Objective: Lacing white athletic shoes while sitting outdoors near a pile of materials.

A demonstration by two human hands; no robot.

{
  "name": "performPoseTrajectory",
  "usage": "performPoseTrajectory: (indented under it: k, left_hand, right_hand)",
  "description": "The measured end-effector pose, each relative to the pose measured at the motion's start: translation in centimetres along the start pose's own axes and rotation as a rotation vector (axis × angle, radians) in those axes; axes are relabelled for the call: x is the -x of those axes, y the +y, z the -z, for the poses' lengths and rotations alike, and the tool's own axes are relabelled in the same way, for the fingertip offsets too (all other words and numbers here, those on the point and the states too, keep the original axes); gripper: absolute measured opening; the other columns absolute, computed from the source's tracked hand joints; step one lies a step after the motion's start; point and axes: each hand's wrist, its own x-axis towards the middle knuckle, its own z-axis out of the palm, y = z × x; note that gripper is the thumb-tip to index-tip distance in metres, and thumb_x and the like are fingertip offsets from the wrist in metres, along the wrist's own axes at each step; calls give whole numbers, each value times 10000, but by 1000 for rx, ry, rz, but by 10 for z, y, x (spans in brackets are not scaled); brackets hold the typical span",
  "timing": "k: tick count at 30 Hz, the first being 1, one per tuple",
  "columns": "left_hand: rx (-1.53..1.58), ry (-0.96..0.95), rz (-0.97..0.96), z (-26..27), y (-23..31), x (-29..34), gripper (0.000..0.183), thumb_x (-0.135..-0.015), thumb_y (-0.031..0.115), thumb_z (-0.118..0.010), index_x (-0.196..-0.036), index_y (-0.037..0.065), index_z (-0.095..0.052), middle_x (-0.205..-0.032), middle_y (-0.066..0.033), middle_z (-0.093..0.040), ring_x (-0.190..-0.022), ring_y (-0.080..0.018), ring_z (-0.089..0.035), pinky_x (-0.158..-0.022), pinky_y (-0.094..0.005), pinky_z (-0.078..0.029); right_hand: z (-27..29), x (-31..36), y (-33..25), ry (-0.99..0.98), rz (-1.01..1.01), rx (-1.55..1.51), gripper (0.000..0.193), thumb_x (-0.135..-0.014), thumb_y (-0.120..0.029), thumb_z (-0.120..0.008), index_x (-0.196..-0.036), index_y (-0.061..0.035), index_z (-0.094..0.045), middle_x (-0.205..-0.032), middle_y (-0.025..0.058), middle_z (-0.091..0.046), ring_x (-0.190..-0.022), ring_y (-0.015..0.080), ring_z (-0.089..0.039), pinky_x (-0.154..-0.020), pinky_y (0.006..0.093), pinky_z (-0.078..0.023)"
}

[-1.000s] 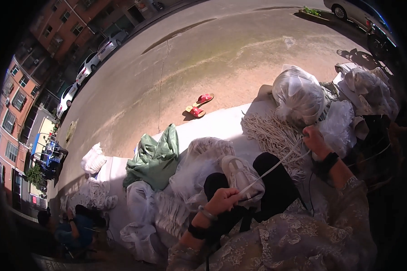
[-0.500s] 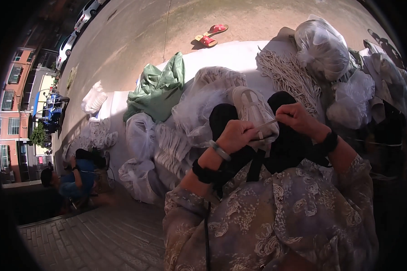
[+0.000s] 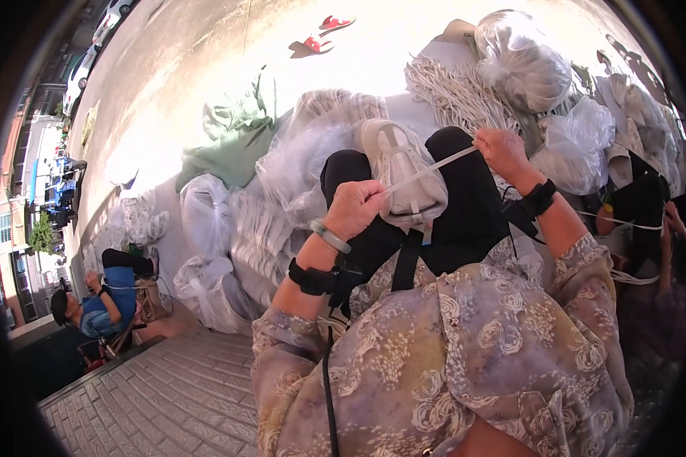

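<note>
A pale beige sneaker (image 3: 418, 196) lies between my black-clad thighs. Across its top a flat white shoelace (image 3: 442, 162) is pulled straight. One end is pinched in my left hand (image 3: 352, 209), close to the shoe's left side. The other part of the lace is gripped by my right hand (image 3: 504, 156), raised above my right knee. Whether the lace passes through any eyelets cannot be made out.
Ahead lie a heap of white laces (image 3: 465, 90), a stuffed plastic bag (image 3: 522, 61) and a green sack (image 3: 232, 145). Rows of white shoes (image 3: 263, 236) and clear bags (image 3: 206, 213) stand left. A seated person (image 3: 107, 305) is at far left; another person's arm (image 3: 669, 228) shows at right.
My hands have moved apart, the right one outward and up, so a longer stretch of lace shows taut between them. The view has shifted and brightened.
</note>
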Motion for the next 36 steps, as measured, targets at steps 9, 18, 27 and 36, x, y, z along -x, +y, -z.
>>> performPoseTrajectory:
  k: [9,18,27,36]
  left_hand:
    - [-189,64,-234,-18,25,-31,131,-788,142,-573,-818,25,-625,-621,-151,-571,-578,-261,-576,-531,-343,-449]
    - [-623,89,-286,-17,18,-47,150,-767,221,-601,-716,80,-612,-622,-119,-590,-612,-305,-602,-547,-379,-475]
    - [-485,344,-145,-12,-15,-61,126,-727,149,-651,-772,39,-610,-745,-114,-603,-683,-286,-592,-607,-344,-468]
    - [-266,296,44,-15,-29,-71,172,-707,124,-691,-786,24,-576,-683,-74,-591,-592,-170,-567,-586,-283,-466]
  right_hand:
    - [7,-14,-98,-290,319,-796,255,-791,-171,-637,-956,12,-570,-821,122,-606,-728,263,-555,-719,331,-450]
    - [-11,-36,-85,-554,122,-939,216,-784,-131,-662,-929,25,-627,-696,82,-595,-671,129,-543,-657,254,-436]
    - [-30,-53,-87,-171,207,-350,124,-784,-130,-512,-764,-30,-583,-722,151,-608,-711,326,-589,-626,402,-460]
    - [-37,-60,-87,-232,224,-165,95,-749,-105,-481,-728,-36,-542,-719,145,-601,-726,341,-591,-635,439,-457]
